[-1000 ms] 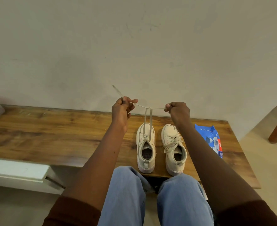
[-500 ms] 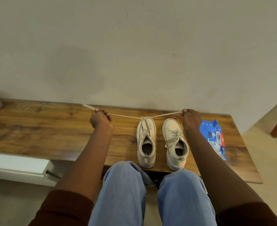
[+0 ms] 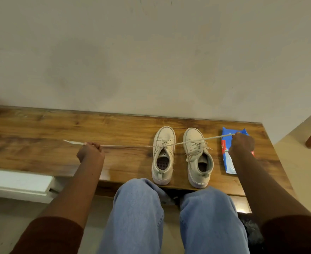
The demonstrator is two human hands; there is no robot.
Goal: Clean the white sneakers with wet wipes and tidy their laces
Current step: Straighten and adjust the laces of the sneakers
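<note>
A brown wooden bench (image 3: 31, 129) is standing against a beige wall (image 3: 151, 52). The left hand (image 3: 90, 152) is gripping one end of the off-white shoelace (image 3: 129, 146), which is running taut sideways across the left white sneaker (image 3: 163, 162). Its crossing is lying nearer the right hand (image 3: 241, 144), which is pinching the other end above the blue wipes packet (image 3: 227, 160).

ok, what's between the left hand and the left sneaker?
Head view: only the taut lace, running from the left hand to the left sneaker over bare wood of the bench. Nothing else lies there.
</note>
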